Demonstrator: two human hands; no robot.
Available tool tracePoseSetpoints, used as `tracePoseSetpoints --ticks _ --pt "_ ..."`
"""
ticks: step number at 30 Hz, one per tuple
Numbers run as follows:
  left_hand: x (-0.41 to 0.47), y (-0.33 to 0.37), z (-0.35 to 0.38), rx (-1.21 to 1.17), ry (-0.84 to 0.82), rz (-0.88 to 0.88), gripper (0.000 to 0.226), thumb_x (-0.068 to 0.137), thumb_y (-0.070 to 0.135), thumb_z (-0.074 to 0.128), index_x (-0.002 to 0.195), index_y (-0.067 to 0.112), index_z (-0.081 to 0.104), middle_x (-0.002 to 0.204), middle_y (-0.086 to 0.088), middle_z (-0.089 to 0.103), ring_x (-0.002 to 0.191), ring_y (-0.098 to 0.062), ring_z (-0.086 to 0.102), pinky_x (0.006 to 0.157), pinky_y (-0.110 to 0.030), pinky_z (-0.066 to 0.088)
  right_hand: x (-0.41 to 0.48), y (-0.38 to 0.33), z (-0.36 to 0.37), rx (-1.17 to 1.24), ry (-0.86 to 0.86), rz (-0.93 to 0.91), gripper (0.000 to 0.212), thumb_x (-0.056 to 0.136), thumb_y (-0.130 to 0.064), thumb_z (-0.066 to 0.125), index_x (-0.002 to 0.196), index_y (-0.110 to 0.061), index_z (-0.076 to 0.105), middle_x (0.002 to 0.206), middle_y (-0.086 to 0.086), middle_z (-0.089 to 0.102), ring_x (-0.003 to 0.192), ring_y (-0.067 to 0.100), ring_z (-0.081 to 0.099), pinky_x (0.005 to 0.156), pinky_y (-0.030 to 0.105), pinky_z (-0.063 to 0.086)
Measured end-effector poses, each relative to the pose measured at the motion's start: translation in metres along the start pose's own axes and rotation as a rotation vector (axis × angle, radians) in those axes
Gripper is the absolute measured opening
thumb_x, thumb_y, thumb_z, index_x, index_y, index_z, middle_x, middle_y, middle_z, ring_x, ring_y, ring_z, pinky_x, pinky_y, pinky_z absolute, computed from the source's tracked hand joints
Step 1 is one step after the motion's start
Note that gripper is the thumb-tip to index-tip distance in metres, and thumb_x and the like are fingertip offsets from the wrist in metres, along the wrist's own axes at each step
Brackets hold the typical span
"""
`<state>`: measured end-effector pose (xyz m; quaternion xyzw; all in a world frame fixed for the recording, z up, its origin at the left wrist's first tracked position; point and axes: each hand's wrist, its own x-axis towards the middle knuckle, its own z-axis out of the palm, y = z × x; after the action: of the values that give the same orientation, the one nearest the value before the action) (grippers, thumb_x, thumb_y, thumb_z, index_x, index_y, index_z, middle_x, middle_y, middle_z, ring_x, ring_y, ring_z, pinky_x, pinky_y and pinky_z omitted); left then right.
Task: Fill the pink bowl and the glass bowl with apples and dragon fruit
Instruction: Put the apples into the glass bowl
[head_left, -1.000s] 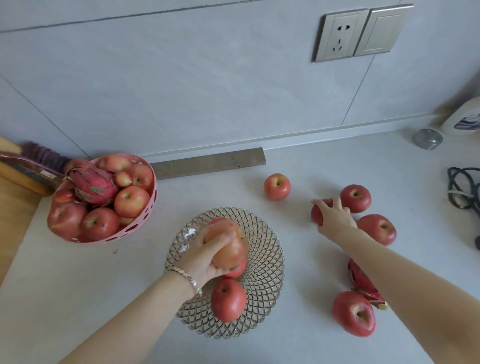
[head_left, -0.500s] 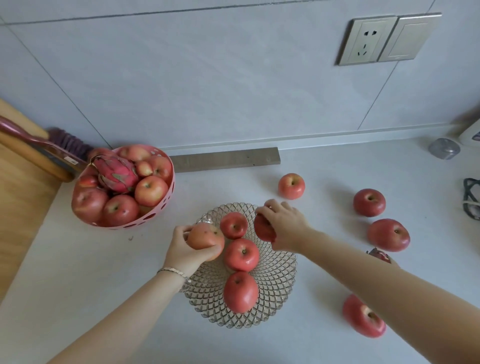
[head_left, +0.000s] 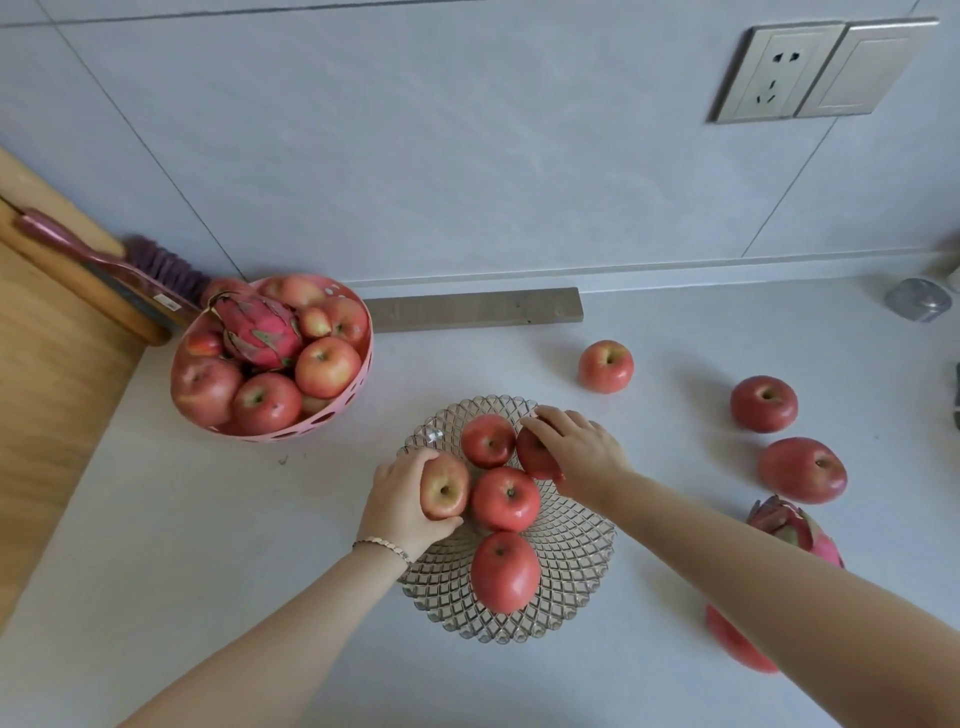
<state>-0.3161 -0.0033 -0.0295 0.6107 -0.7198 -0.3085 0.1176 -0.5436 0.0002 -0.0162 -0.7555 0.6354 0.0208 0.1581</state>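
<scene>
Head: glass bowl (head_left: 571, 587) sits apart from pink bowl (head_left: 327, 418).

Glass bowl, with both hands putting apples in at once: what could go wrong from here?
The glass bowl looks shallow, and the apple in the left hand sits near its left rim, so it might roll out once released. The right hand holds its apple close against the apples already inside and could knock them. The pink bowl is heaped, a dragon fruit on top; more fruit there may tumble.
</scene>
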Motion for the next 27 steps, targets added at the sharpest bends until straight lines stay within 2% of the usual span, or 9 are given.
tracePoseSetpoints --ticks 4,7,10,15,19,22,24,27 --pt "-0.001 0.001 0.003 0.110 -0.057 0.010 0.077 0.064 0.026 0.080 0.128 0.021 0.038 0.136 -0.003 0.036 0.125 -0.023 0.040 0.097 -0.033 0.042 0.001 -0.005 0.004 0.066 0.012 0.102 0.079 0.079 -0.005 0.060 0.146 -0.022 0.020 0.143 0.005 0.030 0.133 0.024 0.032 0.103 0.035 0.036" --pt "-0.001 0.002 0.004 0.170 -0.064 0.014 0.080 0.066 0.026 0.078 0.133 0.020 0.036 0.137 -0.005 0.031 0.126 -0.025 0.041 0.096 -0.036 0.047 0.002 0.000 0.002 0.112 0.018 0.084 0.079 0.077 -0.005 0.061 0.144 -0.023 0.025 0.142 0.003 0.034 0.132 0.023 0.034 0.096 0.035 0.041" --pt "0.000 0.002 0.002 0.213 -0.079 0.029 0.081 0.067 0.027 0.078 0.135 0.019 0.035 0.137 -0.004 0.032 0.125 -0.025 0.042 0.095 -0.036 0.048 0.003 0.007 0.001 0.128 -0.001 -0.005 0.079 0.076 -0.001 0.058 0.144 -0.023 0.026 0.148 0.000 0.031 0.136 0.022 0.032 0.098 0.034 0.041" --pt "0.003 0.006 0.002 0.326 -0.151 0.032 0.087 0.069 0.028 0.075 0.140 0.016 0.026 0.141 -0.008 0.030 0.128 -0.028 0.036 0.105 -0.037 0.039 0.011 0.007 0.004 0.066 -0.042 -0.054 0.087 0.074 0.002 0.060 0.147 -0.023 0.017 0.152 0.001 0.023 0.140 0.022 0.024 0.108 0.032 0.034" --pt "0.001 0.017 0.004 0.352 -0.199 0.032 0.093 0.072 0.028 0.066 0.146 0.021 0.010 0.150 -0.011 0.012 0.138 -0.033 0.019 0.114 -0.042 0.023 0.011 0.007 0.006 0.015 -0.069 -0.040 0.099 0.074 0.002 0.062 0.148 -0.024 0.003 0.155 0.003 0.012 0.143 0.022 0.018 0.112 0.033 0.028" --pt "0.002 0.027 0.000 0.350 -0.209 0.053 0.088 0.076 0.028 0.063 0.146 0.024 0.009 0.154 -0.010 0.002 0.143 -0.031 0.008 0.116 -0.044 0.014 0.009 0.010 -0.007 0.150 -0.127 -0.031 0.112 0.067 0.006 0.067 0.148 -0.025 -0.004 0.157 0.004 0.002 0.145 0.023 0.011 0.113 0.036 0.023" --pt "0.005 0.033 -0.004 0.318 -0.190 0.061 0.084 0.075 0.026 0.062 0.145 0.024 0.014 0.154 -0.010 0.004 0.143 -0.030 0.009 0.116 -0.044 0.016 0.010 0.018 -0.018 0.285 -0.076 -0.008 0.107 0.066 0.011 0.061 0.148 -0.025 0.002 0.157 0.004 0.005 0.144 0.025 0.009 0.115 0.040 0.019" --pt "0.014 0.045 -0.013 0.189 -0.123 0.095 0.073 0.075 0.017 0.061 0.140 0.021 0.028 0.150 -0.009 0.016 0.139 -0.029 0.019 0.115 -0.040 0.022 0.022 0.043 -0.031 0.357 0.189 0.142 0.087 0.069 0.009 0.053 0.145 -0.018 0.022 0.152 0.009 0.020 0.141 0.030 0.015 0.116 0.048 0.021"
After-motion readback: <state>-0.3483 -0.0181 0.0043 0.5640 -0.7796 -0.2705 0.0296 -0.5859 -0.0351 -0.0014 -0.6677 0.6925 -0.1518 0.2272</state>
